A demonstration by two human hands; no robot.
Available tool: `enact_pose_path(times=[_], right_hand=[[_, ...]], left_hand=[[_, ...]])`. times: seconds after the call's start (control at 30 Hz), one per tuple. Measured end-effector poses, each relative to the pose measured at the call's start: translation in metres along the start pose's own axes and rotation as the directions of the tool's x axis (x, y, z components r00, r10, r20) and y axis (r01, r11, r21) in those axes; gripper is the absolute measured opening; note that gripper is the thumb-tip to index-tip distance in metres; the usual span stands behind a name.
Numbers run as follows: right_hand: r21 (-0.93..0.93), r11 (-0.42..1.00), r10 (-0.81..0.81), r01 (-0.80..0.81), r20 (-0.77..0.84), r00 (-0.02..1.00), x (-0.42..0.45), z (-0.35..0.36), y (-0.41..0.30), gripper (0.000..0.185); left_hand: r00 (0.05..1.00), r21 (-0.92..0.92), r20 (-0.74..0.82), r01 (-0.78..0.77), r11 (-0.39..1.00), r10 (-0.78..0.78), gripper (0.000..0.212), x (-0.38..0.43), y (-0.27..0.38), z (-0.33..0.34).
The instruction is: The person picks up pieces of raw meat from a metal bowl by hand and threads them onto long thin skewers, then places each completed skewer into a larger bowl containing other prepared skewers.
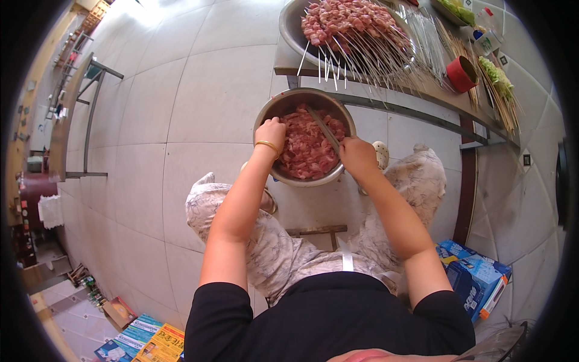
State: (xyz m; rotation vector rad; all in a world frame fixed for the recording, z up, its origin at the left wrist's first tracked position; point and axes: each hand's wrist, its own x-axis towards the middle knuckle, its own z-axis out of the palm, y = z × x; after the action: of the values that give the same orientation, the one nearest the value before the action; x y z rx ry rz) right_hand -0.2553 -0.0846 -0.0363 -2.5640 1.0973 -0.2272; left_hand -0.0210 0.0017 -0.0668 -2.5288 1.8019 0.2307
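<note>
A round metal basin (pixel 305 182) full of cut raw meat (pixel 303 149) stands in front of me, between my knees. My left hand (pixel 270 134), with a gold bangle at the wrist, is at the basin's left side, its fingers curled by the rim; whether they pinch meat or the rim, I cannot tell. My right hand (pixel 358 155) is at the right rim, closed around the lower end of a long flat metal blade, apparently a knife (pixel 323 129), which lies slantwise over the meat. Its handle is hidden in my fist.
Beyond the basin, a low table (pixel 457 106) carries a larger metal bowl (pixel 291 34) heaped with skewered meat (pixel 353 22), loose metal skewers (pixel 423 36), a red cup (pixel 462 74) and vegetable skewers (pixel 496 79). Blue boxes (pixel 475 276) stand at right; another table (pixel 72 117) is at left.
</note>
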Motion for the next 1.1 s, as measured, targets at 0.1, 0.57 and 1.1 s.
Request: enact_pose_path(times=[0.1, 0.57, 1.1], right_hand=[[-0.001, 1.000, 0.003, -0.003, 0.001, 1.000, 0.001, -0.001, 0.000, 0.016], [0.133, 0.976, 0.160, -0.174, 0.112, 0.981, -0.002, -0.025, -0.005, 0.019], [0.802, 0.580, -0.044, -0.143, 0.206, 0.978, -0.024, -0.037, -0.037, 0.017]], left_hand=[[1.000, 0.018, -0.008, 0.006, 1.000, -0.006, 0.015, -0.002, 0.001, -0.002], [0.924, -0.900, 0.375, 0.345, -0.266, -0.072, 0.026, -0.005, 0.004, -0.053], [0.921, -0.765, 0.327, 0.127, -0.632, -0.211, 0.023, -0.002, -0.009, -0.067]])
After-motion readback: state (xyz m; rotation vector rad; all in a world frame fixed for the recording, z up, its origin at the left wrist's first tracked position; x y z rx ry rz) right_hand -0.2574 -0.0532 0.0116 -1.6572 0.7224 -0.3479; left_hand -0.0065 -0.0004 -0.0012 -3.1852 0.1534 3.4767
